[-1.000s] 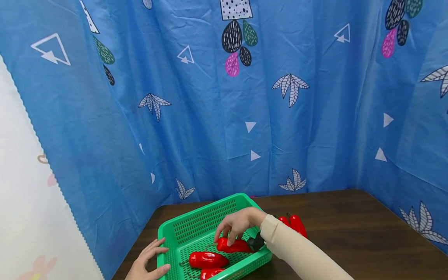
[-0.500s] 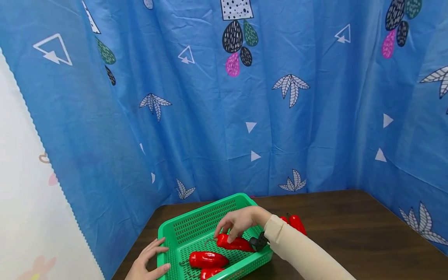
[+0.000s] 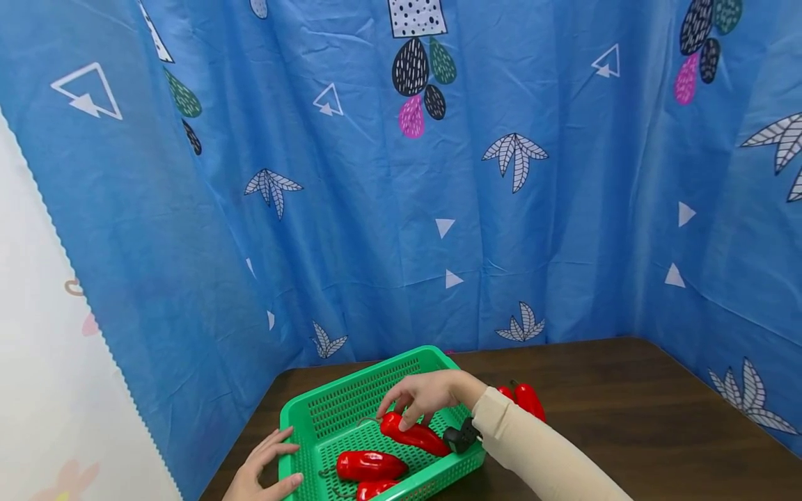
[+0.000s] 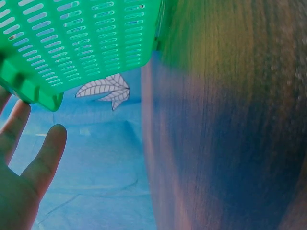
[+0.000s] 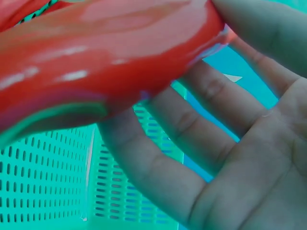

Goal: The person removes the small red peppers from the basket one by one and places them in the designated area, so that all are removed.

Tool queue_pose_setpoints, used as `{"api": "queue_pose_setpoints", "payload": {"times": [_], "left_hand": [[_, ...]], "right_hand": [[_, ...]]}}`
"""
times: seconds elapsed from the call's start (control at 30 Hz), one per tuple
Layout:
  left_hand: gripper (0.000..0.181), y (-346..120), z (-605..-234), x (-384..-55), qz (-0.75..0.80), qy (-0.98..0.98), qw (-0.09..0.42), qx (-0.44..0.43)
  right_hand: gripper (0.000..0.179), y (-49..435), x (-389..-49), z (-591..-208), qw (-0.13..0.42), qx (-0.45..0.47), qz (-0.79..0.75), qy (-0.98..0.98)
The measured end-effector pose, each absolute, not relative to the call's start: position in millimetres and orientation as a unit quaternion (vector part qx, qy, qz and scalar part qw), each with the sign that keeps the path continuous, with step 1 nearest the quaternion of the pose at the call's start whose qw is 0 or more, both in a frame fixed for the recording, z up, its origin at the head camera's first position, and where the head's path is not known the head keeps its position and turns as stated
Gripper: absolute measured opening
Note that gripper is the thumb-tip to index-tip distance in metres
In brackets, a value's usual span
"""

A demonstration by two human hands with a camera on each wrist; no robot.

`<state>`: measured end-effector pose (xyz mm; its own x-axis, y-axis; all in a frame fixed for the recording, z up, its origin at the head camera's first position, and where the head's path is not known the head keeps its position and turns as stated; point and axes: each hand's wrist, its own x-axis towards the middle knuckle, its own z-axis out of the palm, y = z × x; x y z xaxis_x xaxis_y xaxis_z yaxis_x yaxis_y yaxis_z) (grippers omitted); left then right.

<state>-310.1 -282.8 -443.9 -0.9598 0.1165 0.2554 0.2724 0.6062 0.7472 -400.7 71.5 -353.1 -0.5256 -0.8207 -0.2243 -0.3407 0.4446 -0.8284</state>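
Note:
My right hand (image 3: 426, 393) pinches a long red pepper (image 3: 416, 434) near its stem end, between thumb and fingers, over the inside of a green plastic basket (image 3: 351, 381). The pepper slants, stem end raised and tip toward the wrist. In the right wrist view the glossy red pepper (image 5: 110, 62) fills the upper left, with the fingers (image 5: 158, 167) beneath it. My left hand (image 3: 263, 466) rests on the basket's left rim, fingers extended over it. From the left wrist, fingertips show at the rim of the slotted basket (image 4: 91, 43).
Two more red peppers lie in the basket, one whole pepper (image 3: 370, 465) and one pepper (image 3: 374, 489) partly behind the front wall. Red peppers (image 3: 529, 401) lie on the dark wooden table (image 3: 601, 410), partly behind the right sleeve. A blue patterned curtain (image 3: 376, 229) hangs behind.
The right hand has lifted the pepper slightly, and its stem end has risen so that it slants more. The left hand stays at the rim.

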Motion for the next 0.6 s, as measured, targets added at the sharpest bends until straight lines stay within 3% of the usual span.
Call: {"api": "queue_pose_setpoints", "payload": {"times": [0.13,0.27,0.37,0.5,0.6], "left_hand": [[0.04,-289,-455,-317,-0.423,-0.889,0.111,-0.133],[0.039,-320,-509,-354,-0.418,-0.876,0.147,-0.19],[0.038,-341,-542,-381,-0.42,-0.876,0.142,-0.189],[0.036,-353,-558,-399,-0.419,-0.886,0.117,-0.158],[0.039,-356,-562,-405,-0.407,-0.889,0.126,-0.167]], "right_hand": [[0.038,74,-400,-353,0.309,-0.367,-0.393,0.785],[0.037,76,-400,-353,0.294,-0.363,-0.417,0.78],[0.036,78,-400,-353,0.284,-0.359,-0.436,0.775],[0.034,82,-399,-353,0.27,-0.344,-0.461,0.772],[0.034,87,-399,-352,0.254,-0.327,-0.487,0.769]]}}
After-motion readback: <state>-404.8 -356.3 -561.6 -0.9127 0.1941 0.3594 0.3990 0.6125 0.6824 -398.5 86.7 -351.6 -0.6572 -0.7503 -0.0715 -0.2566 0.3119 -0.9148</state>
